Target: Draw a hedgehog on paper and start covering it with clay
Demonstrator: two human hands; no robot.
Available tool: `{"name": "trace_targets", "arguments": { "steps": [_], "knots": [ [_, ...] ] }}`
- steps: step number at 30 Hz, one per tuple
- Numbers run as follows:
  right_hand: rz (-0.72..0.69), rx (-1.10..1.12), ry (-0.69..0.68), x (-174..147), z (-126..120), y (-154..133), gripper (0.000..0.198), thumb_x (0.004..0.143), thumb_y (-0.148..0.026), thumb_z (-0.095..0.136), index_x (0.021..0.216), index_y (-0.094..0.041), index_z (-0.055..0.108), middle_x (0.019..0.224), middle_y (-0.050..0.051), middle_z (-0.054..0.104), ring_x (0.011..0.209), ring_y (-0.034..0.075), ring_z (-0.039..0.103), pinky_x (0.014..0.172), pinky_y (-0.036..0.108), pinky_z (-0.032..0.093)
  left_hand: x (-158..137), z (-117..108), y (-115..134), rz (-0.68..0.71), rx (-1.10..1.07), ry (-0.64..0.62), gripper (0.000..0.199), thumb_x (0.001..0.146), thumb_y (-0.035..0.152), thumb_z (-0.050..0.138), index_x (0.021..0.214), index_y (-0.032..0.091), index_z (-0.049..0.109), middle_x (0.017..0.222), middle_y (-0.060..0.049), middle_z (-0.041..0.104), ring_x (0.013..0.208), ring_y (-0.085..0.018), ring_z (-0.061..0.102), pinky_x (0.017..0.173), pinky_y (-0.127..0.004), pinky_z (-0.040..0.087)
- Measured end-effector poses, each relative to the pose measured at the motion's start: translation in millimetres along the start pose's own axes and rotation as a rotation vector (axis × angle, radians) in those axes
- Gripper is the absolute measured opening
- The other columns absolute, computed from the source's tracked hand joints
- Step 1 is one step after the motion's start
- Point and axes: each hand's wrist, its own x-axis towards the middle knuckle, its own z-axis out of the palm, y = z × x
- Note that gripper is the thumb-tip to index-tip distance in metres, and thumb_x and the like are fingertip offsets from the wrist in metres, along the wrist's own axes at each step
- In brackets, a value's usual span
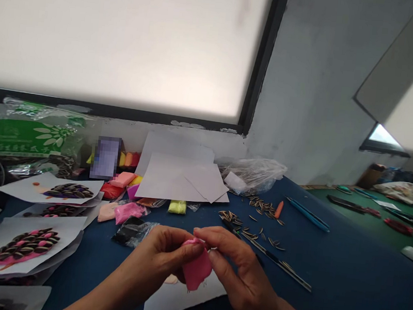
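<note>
A flattened piece of pink modelling clay [197,271] hangs between my two hands. My left hand [171,251] pinches its top left edge with thumb and fingers. From the other side, my right hand [235,260] has its fingertips closed on the clay's upper right edge. Beneath the clay lies a white sheet of paper [177,305], with small pencil marks and a pale clay shape [171,280] partly hidden by my left hand. Just beyond my left hand are a black clay packet [131,230] and a pink clay packet [130,212].
Finished seed-and-clay pictures [25,247] are stacked at left. Several sunflower seeds [260,206] lie scattered near a blue pen-like tool [308,214] and a metal tweezers-like tool [283,267]. Blank white sheets [175,171] and a clear plastic bag [259,172] sit by the wall.
</note>
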Motion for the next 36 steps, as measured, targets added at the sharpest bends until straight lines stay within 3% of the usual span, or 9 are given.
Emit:
{"name": "trace_targets", "arguments": {
  "steps": [4,9,12,18,25,33,36],
  "knots": [
    [-0.015,-0.012,-0.002,-0.5,-0.8,-3.0,0.04,0.095,-0.009,0.051,0.122,-0.034,0.067,0.117,0.001,0.069,0.108,0.018,0.066,0.094,0.033,0.054,-0.2,-1.6,2.1,0.024,-0.009,-0.015,0.052,0.07,0.066,0.077,0.074,0.014,0.072,0.063,-0.001,0.063,0.06,-0.015,0.056,0.056,-0.024,0.043],
    [0.17,-0.052,0.053,-1.2,-2.5,1.3,0.027,0.096,-0.024,0.059,0.123,-0.025,0.063,0.113,0.005,0.07,0.092,0.018,0.068,0.08,0.031,0.057,0.9,-4.0,-1.7,0.029,-0.073,0.068,0.054,0.069,0.061,0.081,0.097,0.017,0.069,0.068,0.0,0.066,0.063,-0.016,0.06,0.055,-0.023,0.043],
    [0.154,-0.06,0.019,-1.0,-2.0,5.1,0.023,0.096,-0.024,0.06,0.118,-0.022,0.066,0.108,0.005,0.07,0.089,0.017,0.066,0.078,0.03,0.054,1.3,-5.2,-6.2,0.052,-0.067,0.09,0.05,0.074,0.061,0.078,0.095,0.017,0.066,0.07,0.0,0.068,0.066,-0.016,0.062,0.059,-0.024,0.046],
    [0.093,-0.081,-0.083,-1.1,1.6,7.0,0.033,0.1,-0.022,0.053,0.131,-0.026,0.062,0.109,0.006,0.068,0.096,0.019,0.064,0.085,0.033,0.052,0.6,-6.6,-11.4,0.036,-0.084,0.068,0.046,0.082,0.062,0.071,0.087,0.017,0.066,0.073,-0.003,0.07,0.07,-0.018,0.066,0.066,-0.027,0.049],
    [0.13,-0.05,-0.094,1.2,0.3,6.9,0.033,0.101,-0.022,0.05,0.13,-0.027,0.065,0.104,0.005,0.069,0.095,0.019,0.064,0.086,0.034,0.052,0.8,-5.8,-11.8,0.035,-0.119,0.099,0.045,0.084,0.061,0.07,0.084,0.016,0.066,0.071,-0.002,0.07,0.066,-0.017,0.066,0.06,-0.024,0.048],
    [0.109,0.002,-0.077,-3.8,2.4,6.1,0.044,0.099,-0.021,0.054,0.14,-0.037,0.053,0.12,0.002,0.068,0.101,0.019,0.065,0.086,0.031,0.054,1.4,-8.4,-13.1,0.062,-0.105,0.131,0.047,0.073,0.051,0.084,0.1,0.019,0.064,0.08,-0.002,0.073,0.073,-0.019,0.068,0.061,-0.025,0.048],
    [0.129,-0.004,-0.002,-1.5,1.3,5.4,0.031,0.097,-0.022,0.058,0.126,-0.03,0.065,0.113,0.004,0.069,0.096,0.019,0.066,0.08,0.03,0.054,1.9,-7.8,-13.8,0.042,-0.11,0.175,0.048,0.071,0.052,0.085,0.098,0.019,0.063,0.079,-0.002,0.073,0.072,-0.019,0.068,0.061,-0.025,0.048]
  ]
}}
